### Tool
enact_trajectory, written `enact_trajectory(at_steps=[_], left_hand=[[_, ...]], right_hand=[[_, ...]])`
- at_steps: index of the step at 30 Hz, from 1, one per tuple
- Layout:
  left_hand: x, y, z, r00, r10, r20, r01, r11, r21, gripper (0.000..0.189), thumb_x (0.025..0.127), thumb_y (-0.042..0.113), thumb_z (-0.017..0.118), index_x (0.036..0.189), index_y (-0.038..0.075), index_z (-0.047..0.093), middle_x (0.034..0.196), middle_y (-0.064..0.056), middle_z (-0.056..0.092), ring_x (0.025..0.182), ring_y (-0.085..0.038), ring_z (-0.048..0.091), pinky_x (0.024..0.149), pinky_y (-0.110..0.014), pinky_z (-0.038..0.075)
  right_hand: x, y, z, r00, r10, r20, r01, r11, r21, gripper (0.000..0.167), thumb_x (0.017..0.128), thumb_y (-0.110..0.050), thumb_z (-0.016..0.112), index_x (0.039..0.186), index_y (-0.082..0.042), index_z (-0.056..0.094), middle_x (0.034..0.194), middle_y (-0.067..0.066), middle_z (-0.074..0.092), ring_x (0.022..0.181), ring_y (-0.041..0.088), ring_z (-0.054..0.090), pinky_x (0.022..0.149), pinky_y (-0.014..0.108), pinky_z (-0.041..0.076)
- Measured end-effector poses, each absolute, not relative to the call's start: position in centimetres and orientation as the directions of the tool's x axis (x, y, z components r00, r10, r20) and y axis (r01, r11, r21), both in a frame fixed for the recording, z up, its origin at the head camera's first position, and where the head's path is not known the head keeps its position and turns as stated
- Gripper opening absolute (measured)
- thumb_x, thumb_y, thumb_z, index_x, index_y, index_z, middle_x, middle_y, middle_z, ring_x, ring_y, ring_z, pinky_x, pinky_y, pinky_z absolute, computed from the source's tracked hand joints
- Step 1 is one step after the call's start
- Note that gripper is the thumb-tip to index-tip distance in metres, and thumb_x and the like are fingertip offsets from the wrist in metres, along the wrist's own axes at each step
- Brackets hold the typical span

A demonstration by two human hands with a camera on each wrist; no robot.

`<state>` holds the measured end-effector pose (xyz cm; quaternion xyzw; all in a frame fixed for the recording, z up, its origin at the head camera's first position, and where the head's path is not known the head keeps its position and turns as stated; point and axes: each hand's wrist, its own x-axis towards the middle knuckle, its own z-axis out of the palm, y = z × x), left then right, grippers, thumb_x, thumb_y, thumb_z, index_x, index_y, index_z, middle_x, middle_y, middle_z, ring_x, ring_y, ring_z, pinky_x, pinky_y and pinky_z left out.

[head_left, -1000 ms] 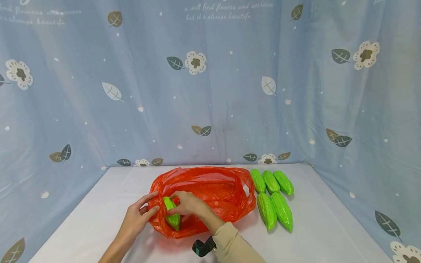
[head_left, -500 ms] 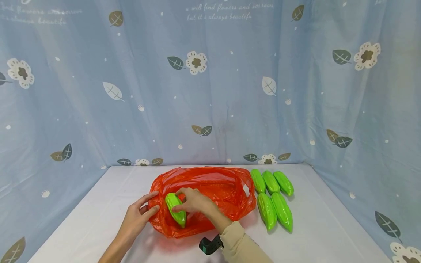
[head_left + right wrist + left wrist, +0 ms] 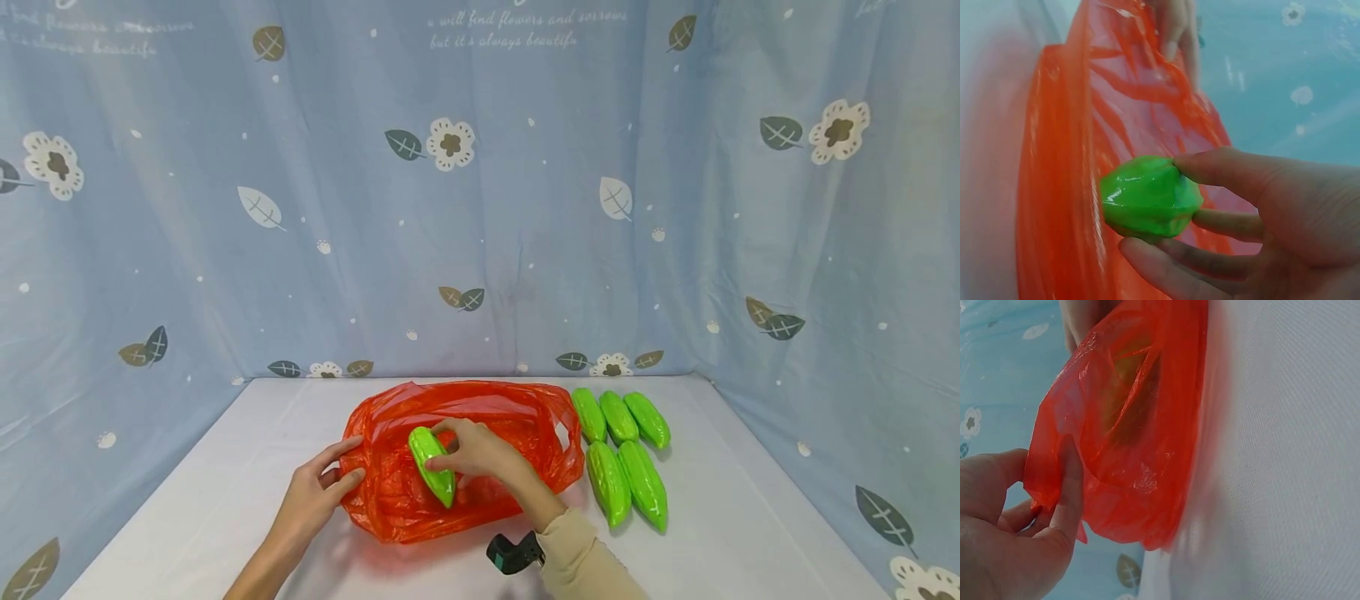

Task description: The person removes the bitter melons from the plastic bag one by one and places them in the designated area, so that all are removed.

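Observation:
A red plastic bag [image 3: 397, 521] lies on the white table, its wide mouth facing up. At its left end my left hand [image 3: 321, 482] pinches the bag's edge between thumb and fingers. My right hand [image 3: 480, 452] holds a shiny green, tapered vegetable [image 3: 429, 454] over the bag's opening, its pointed end tilted down toward me. In the right wrist view, thumb and fingertips grip the green vegetable [image 3: 1147, 197] from both sides, with the red film behind it. Through the bag [image 3: 1179, 425] in the left wrist view, a blurred yellow-green shape shows.
Several matching green vegetables [image 3: 609, 483] lie in two rows just right of the bag. Behind the table hangs a blue patterned curtain [image 3: 525, 250], which also encloses both sides. A black wrist device [image 3: 513, 554] sits at my right wrist.
My right hand has moved to the right with the green vegetable, from the bag's left end toward the middle of its opening. My left hand has stayed on the bag's edge.

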<state>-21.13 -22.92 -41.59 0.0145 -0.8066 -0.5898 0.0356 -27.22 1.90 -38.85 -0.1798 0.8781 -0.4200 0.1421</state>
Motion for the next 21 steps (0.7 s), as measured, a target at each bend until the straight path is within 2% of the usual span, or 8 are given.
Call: enact_trajectory(at_steps=[7, 15, 21], left_hand=[[-21.1, -22.9, -41.6, -0.997, -0.067, 0.041, 0.018, 0.308, 0.951, 0.053, 0.092, 0.02, 0.07, 0.141, 0.015, 0.052, 0.136, -0.018, 0.056, 0.103, -0.012, 0.067, 0.079, -0.025, 0.059], [-21.1, -22.8, -41.6, -0.997, -0.062, 0.049, 0.027, 0.305, 0.952, 0.053, 0.092, 0.02, 0.069, 0.142, 0.015, 0.052, 0.137, -0.019, 0.055, 0.104, -0.013, 0.067, 0.079, -0.025, 0.059], [-21.0, -22.9, -41.6, -0.997, -0.063, 0.042, 0.021, 0.306, 0.952, 0.053, 0.092, 0.019, 0.069, 0.142, 0.015, 0.051, 0.138, -0.018, 0.055, 0.106, -0.015, 0.066, 0.08, -0.026, 0.059]], right_hand=[[-27.2, 4.4, -38.4, -0.893, -0.446, -0.059, -0.23, 0.565, -0.792, 0.058, 0.083, -0.029, 0.079, 0.134, -0.012, 0.056, 0.114, 0.01, 0.065, 0.087, 0.019, 0.065, 0.062, 0.036, 0.061], [-27.0, 7.4, -37.7, -0.887, -0.463, 0.002, -0.286, 0.545, -0.788, 0.057, 0.085, -0.029, 0.077, 0.134, -0.012, 0.055, 0.113, 0.01, 0.064, 0.088, 0.019, 0.064, 0.064, 0.041, 0.061], [-26.8, 9.4, -37.1, -0.885, -0.464, 0.03, -0.314, 0.55, -0.774, 0.059, 0.086, -0.028, 0.076, 0.138, -0.013, 0.052, 0.115, 0.012, 0.063, 0.085, 0.019, 0.065, 0.061, 0.035, 0.06]])
